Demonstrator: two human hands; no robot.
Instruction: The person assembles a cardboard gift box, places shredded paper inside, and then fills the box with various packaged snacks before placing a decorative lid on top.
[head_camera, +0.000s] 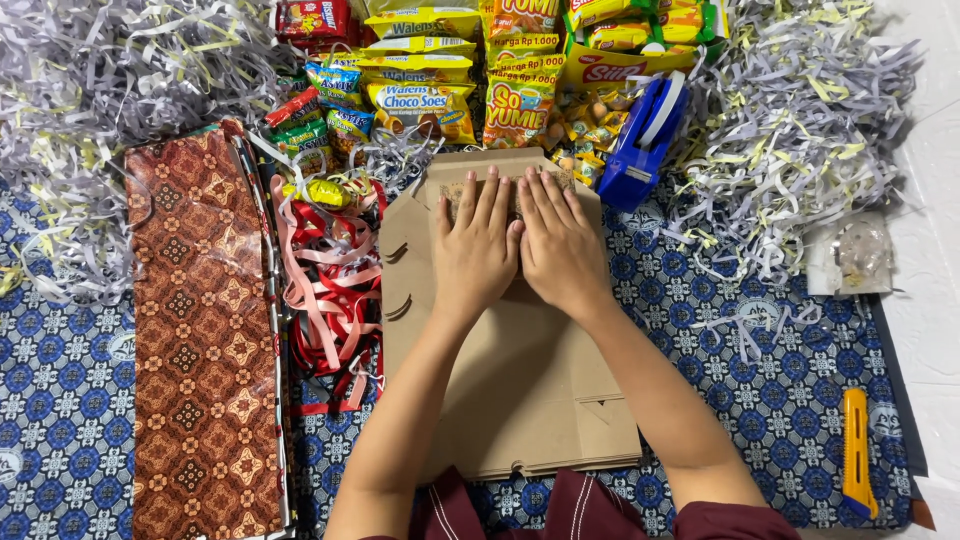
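As I look down at the work surface, both my hands lie flat, palms down, on a stack of brown cardboard sheets (520, 390). My left hand (475, 250) rests on the upper part of the top sheet with its fingers extended and held close together, pointing away from me. My right hand (560, 245) lies just beside it in the same manner, the two thumbs touching at the middle. Neither hand grips or pinches anything; both press down on the cardboard. The fingertips reach the far edge of the stack, where a small patterned patch shows under them.

The cardboard stack sits in the centre, on a blue patterned cloth (760, 380), its near edge close to my body. Just left of the stack lies a tangle of red and pink ribbons (330, 290), touching the cardboard's left edge. Further left lies a long strip of brown patterned fabric (200, 340). Beyond the stack, a heap of snack packets (440, 70) in yellow, red and blue is spread out. A blue tape dispenser (640, 140) stands just right of the far corner of the stack. Shredded paper (800, 120) in grey and pale yellow is piled at the far left and far right. A yellow utility knife (856, 450) lies at the right edge of the cloth, well apart from my hands.
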